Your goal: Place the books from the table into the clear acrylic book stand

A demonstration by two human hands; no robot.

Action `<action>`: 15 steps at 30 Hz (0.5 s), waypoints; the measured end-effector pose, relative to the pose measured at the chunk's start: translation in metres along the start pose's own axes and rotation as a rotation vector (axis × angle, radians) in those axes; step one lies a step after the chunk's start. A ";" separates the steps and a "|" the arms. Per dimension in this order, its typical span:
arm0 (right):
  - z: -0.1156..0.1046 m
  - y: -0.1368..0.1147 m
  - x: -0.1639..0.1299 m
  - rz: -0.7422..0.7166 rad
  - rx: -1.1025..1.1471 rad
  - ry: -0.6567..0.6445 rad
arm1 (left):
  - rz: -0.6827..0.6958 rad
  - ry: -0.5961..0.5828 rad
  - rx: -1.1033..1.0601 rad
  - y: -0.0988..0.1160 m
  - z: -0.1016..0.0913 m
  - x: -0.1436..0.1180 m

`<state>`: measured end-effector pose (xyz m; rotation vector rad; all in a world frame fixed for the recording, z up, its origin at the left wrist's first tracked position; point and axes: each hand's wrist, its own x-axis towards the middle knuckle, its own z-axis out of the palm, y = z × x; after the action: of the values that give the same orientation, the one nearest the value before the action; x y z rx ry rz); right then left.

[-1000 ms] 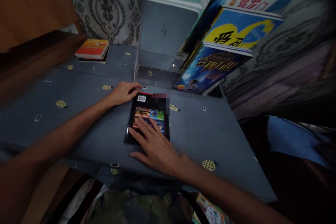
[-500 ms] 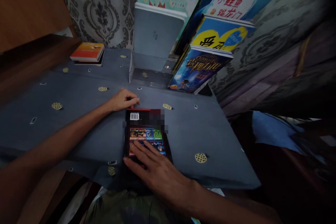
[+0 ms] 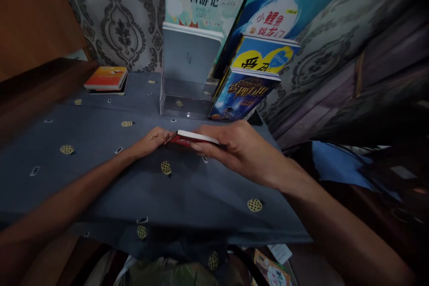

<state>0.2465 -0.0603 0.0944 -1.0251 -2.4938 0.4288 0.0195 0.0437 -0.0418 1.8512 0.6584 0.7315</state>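
A thin book (image 3: 181, 141) with a dark and red cover is tipped up above the tablecloth, its white page edge facing up. My right hand (image 3: 241, 149) is closed on the book's right end, the thumb along the near cover and the fingers behind it. At the other end, my left hand (image 3: 154, 139) has its fingers closed on the left edge; its fingertips are partly hidden. Behind the hands stands a clear acrylic book stand (image 3: 187, 109).
Grey-blue cloth with pineapple prints covers the table (image 3: 100, 161). A grey-covered book (image 3: 191, 58) stands in the stand, beside a blue book (image 3: 244, 94) and other upright picture books. Orange books (image 3: 106, 78) are stacked at the back left. Another book (image 3: 271, 272) lies below the table edge.
The book has been lifted off the table and tilted up. My right hand went from lying flat on its cover to gripping its right end; my left hand now holds its left edge.
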 end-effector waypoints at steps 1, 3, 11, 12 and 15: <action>-0.002 0.001 0.004 -0.001 -0.007 -0.006 | -0.009 -0.017 -0.062 0.001 0.000 -0.001; -0.005 0.003 0.008 0.001 -0.014 0.002 | -0.023 -0.082 -0.172 0.004 -0.001 -0.001; -0.015 0.033 -0.003 0.157 0.084 0.187 | -0.063 0.015 -0.183 0.005 -0.001 0.005; -0.016 0.039 -0.005 0.185 0.128 0.243 | -0.070 0.071 -0.223 0.004 -0.001 0.006; -0.014 0.053 -0.008 0.264 0.335 0.428 | -0.103 0.187 -0.368 0.004 0.002 0.007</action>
<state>0.2904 -0.0280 0.0818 -1.1655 -1.8447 0.6089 0.0264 0.0463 -0.0369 1.4146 0.6819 0.8990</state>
